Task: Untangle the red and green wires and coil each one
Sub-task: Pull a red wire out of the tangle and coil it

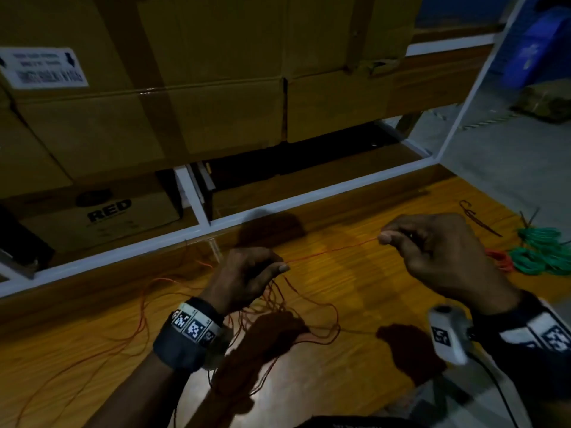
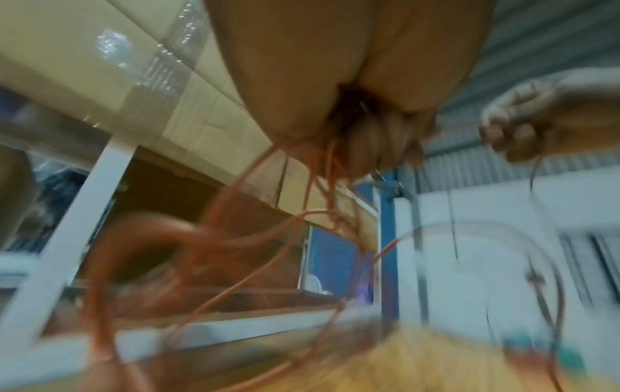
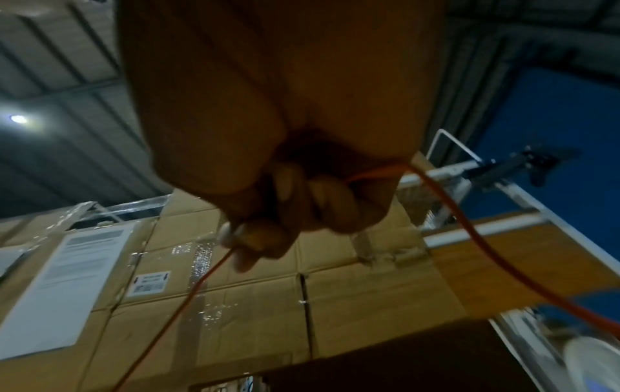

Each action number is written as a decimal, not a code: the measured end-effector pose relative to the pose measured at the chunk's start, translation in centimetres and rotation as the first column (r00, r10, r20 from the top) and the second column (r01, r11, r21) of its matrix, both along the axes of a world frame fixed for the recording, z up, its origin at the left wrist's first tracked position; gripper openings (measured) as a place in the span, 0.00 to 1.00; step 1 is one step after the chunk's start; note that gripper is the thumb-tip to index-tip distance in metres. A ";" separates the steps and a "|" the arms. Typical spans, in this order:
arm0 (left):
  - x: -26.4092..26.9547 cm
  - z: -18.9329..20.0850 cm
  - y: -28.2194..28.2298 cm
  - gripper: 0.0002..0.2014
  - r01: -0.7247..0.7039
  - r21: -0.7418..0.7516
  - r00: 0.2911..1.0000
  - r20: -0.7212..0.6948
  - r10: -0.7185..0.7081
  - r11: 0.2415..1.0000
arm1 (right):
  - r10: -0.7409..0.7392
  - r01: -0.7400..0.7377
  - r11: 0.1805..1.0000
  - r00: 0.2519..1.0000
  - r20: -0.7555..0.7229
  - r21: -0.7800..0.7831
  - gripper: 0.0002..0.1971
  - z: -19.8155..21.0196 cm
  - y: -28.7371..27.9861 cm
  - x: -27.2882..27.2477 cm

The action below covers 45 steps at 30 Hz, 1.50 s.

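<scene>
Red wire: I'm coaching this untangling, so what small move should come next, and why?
Probably draw the right hand further right, feeding more red wire out through the left hand. The strand runs taut between both pinches, while loose red loops hang tangled below the left hand; the green wire already lies bundled aside.
</scene>
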<state>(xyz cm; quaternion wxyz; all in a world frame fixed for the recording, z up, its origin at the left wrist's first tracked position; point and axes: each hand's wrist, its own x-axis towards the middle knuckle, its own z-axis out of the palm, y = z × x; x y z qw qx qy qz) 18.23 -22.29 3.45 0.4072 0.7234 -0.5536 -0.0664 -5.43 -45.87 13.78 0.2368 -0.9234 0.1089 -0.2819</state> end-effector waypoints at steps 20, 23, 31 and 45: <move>-3.0 -0.1 -2.6 0.10 0.112 -0.011 0.982 0.151 -0.109 0.994 | 0.045 -0.060 0.997 0.965 -0.258 -0.050 0.06 -4.2 4.6 4.2; -2.1 -0.1 -2.5 0.12 0.043 -0.107 0.992 0.124 -0.029 0.993 | 0.031 -0.037 0.998 0.994 -0.101 -0.060 0.04 -1.7 3.9 3.2; 0.2 0.0 -2.1 0.08 -0.113 -0.196 0.915 -0.402 0.025 0.974 | -0.093 0.091 0.992 0.995 0.023 0.093 0.07 -0.4 0.6 0.9; -1.8 2.7 -3.5 0.09 -0.271 -0.168 0.640 -0.767 0.047 0.948 | -0.002 0.091 0.967 0.935 -0.354 0.236 0.06 -5.0 1.9 2.2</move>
